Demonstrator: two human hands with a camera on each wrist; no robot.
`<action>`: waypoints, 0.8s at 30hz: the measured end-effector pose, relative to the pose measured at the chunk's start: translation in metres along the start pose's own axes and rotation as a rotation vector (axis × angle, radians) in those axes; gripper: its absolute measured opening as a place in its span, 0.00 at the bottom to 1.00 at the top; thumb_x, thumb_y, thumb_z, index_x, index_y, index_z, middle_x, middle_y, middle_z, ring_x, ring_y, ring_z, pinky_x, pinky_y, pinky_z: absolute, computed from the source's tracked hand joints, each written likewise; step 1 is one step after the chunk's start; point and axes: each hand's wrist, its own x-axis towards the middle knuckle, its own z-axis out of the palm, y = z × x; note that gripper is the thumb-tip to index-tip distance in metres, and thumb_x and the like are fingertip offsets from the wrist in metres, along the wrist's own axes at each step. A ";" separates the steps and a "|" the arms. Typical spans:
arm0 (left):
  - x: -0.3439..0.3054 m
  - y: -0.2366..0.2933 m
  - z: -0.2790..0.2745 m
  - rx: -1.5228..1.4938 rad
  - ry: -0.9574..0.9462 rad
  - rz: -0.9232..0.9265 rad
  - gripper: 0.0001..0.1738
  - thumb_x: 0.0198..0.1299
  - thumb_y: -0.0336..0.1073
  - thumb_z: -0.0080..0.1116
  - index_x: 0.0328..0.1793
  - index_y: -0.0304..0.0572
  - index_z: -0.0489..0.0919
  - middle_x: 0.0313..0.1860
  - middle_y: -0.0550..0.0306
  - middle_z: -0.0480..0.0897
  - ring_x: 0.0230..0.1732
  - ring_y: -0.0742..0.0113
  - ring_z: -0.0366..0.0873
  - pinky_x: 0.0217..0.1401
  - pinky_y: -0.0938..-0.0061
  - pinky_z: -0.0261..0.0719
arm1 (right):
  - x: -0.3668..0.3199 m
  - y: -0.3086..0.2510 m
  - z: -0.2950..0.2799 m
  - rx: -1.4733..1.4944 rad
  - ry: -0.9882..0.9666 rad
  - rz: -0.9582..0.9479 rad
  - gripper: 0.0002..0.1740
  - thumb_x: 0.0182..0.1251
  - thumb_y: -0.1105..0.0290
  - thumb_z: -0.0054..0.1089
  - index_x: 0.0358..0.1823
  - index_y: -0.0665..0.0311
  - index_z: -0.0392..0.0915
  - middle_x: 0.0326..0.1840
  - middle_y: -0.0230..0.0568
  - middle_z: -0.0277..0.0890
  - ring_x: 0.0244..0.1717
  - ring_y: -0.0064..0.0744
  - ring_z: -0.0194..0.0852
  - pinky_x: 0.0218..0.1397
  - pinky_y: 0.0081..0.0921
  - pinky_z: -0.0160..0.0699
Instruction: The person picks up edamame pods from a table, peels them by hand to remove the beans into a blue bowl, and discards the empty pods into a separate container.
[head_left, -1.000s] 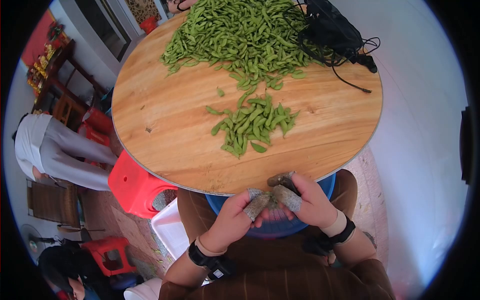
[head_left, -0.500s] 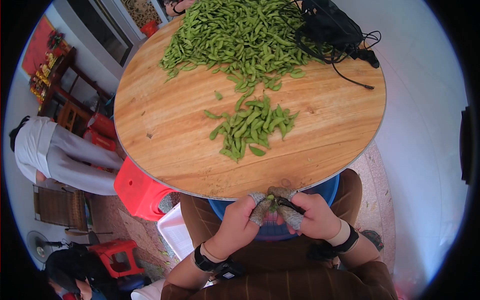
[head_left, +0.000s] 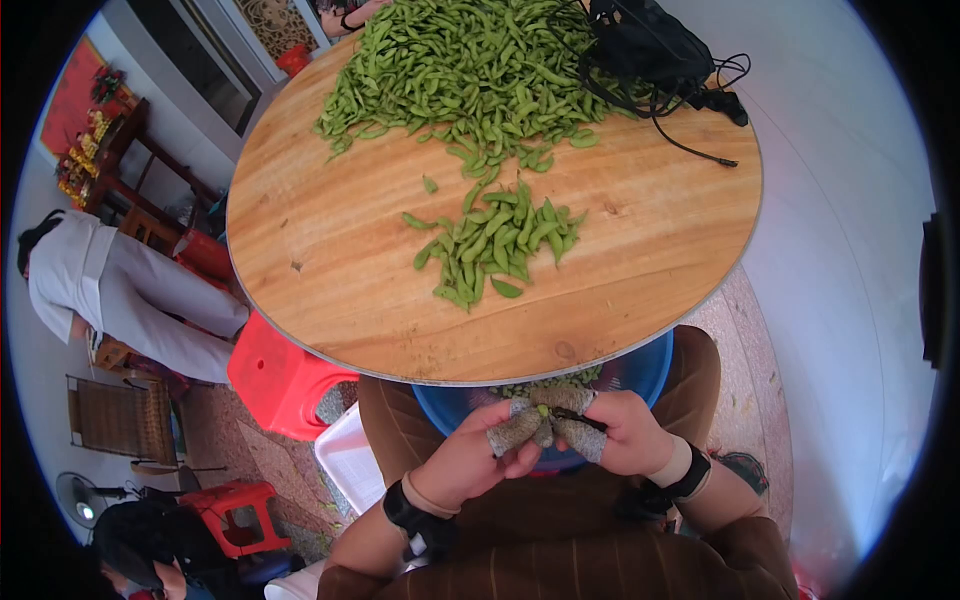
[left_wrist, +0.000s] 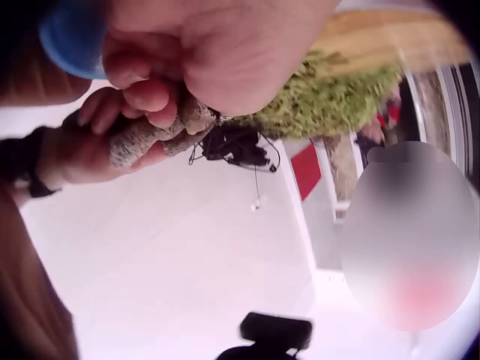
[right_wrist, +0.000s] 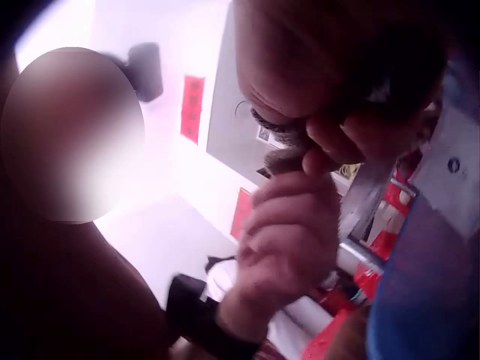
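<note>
Lowered from the table (head_left: pixel 320 250) rim, left hand (head_left: pixel 480 455) and right hand (head_left: pixel 620 435) pinch a pod (head_left: pixel 541 410), mostly hidden by curled fingers.

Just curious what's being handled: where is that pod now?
Head view, bottom centre: the pod is pinched between left hand and right hand, over the blue tub below the table.

Person seen from above in brown clothing (head_left: pixel 560 560) with fine darker stripes, covering lap and forearms. The left wrist wears a wide beige band (head_left: pixel 425 494) beside a black strap (head_left: pixel 405 520) carrying a small black device; the right wrist wears the same pair. On the left hand (head_left: pixel 465 462) and right hand (head_left: pixel 628 432), thumb and forefinger wear speckled grey knitted covers (head_left: pixel 512 432).
</note>
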 end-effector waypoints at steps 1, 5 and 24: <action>0.000 -0.005 -0.003 -0.420 -0.162 -0.083 0.11 0.70 0.37 0.46 0.50 0.39 0.74 0.25 0.60 0.72 0.19 0.73 0.65 0.24 0.78 0.62 | 0.001 -0.002 0.000 -0.104 0.023 -0.098 0.21 0.61 0.76 0.55 0.58 0.61 0.75 0.37 0.39 0.80 0.31 0.34 0.80 0.34 0.26 0.77; 0.002 -0.017 -0.003 -0.570 -0.157 -0.168 0.13 0.70 0.40 0.45 0.50 0.39 0.73 0.23 0.61 0.69 0.18 0.75 0.61 0.23 0.79 0.58 | -0.003 0.001 -0.013 -0.444 -0.094 -0.167 0.24 0.59 0.74 0.59 0.60 0.60 0.74 0.38 0.43 0.79 0.34 0.43 0.80 0.36 0.26 0.78; 0.007 -0.019 -0.021 -0.139 -0.047 -0.332 0.14 0.69 0.42 0.49 0.42 0.38 0.76 0.21 0.61 0.70 0.19 0.75 0.63 0.20 0.81 0.58 | 0.003 0.021 -0.010 -0.165 -0.153 0.144 0.15 0.51 0.66 0.71 0.35 0.66 0.76 0.28 0.49 0.74 0.30 0.44 0.76 0.35 0.29 0.74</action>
